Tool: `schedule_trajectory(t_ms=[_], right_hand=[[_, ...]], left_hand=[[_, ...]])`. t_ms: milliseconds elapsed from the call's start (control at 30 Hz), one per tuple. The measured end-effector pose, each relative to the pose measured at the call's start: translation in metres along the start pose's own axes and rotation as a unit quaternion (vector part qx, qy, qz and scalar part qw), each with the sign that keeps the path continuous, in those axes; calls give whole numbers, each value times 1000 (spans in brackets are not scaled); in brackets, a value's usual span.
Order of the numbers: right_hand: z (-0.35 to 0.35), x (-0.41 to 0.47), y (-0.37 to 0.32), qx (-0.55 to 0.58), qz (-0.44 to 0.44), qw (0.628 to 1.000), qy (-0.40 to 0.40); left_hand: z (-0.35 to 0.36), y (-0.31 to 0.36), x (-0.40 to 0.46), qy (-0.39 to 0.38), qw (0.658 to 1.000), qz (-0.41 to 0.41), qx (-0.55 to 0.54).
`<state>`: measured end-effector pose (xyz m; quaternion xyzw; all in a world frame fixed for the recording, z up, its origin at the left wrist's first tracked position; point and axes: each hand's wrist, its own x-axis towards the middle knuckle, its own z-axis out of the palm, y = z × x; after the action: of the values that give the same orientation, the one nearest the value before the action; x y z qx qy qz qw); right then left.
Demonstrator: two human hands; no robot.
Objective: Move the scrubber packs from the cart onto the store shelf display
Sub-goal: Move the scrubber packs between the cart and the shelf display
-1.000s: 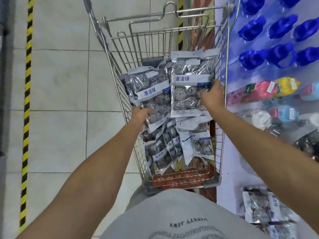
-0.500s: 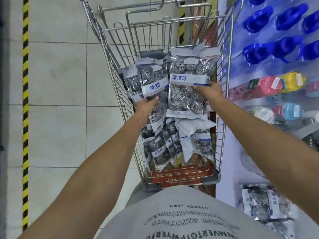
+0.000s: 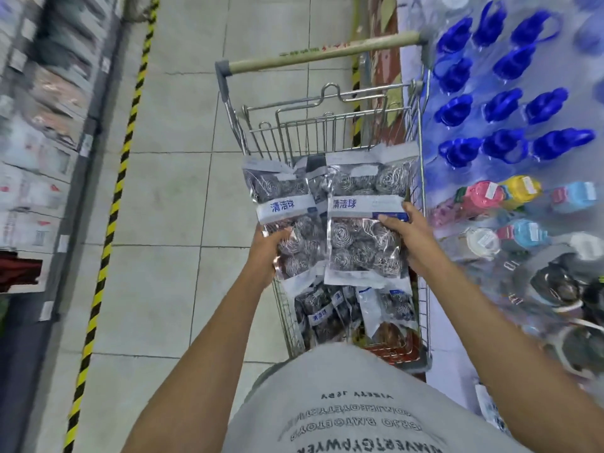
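A wire shopping cart (image 3: 421,178) stands in front of me with several clear scrubber packs (image 3: 330,317) of steel-wool balls lying in its bottom. My left hand (image 3: 266,248) is shut on the lower edge of one pack (image 3: 282,207), held upright above the cart's left side. My right hand (image 3: 410,238) grips a second pack (image 3: 362,223) by its right edge, beside the first. Both packs carry a white band with blue lettering. The store shelf display (image 3: 510,250) is to my right.
Blue-capped bottles (image 3: 503,106) and coloured containers (image 3: 519,191) fill the display on the right. A few more scrubber packs (image 3: 490,410) lie at its lower edge. A yellow-black floor stripe (image 3: 108,223) and another shelf unit (image 3: 39,158) run along the left. Tiled aisle lies between.
Both hands have lifted their packs higher out of the cart. My view has tilted up, and the cart handle and the left shelving have come into sight.
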<state>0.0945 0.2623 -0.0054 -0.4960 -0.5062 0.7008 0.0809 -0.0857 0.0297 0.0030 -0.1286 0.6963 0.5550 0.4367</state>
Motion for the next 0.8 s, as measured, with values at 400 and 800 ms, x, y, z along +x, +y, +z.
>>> schedule_trajectory(t_ms=[400, 800], right_hand=[[19, -180, 31, 85, -9, 996, 39], [48, -351, 157, 218, -25, 944, 248]], left_hand=[[-60, -8, -72, -263, 963, -45, 37], [-67, -45, -127, -386, 898, -81, 196]])
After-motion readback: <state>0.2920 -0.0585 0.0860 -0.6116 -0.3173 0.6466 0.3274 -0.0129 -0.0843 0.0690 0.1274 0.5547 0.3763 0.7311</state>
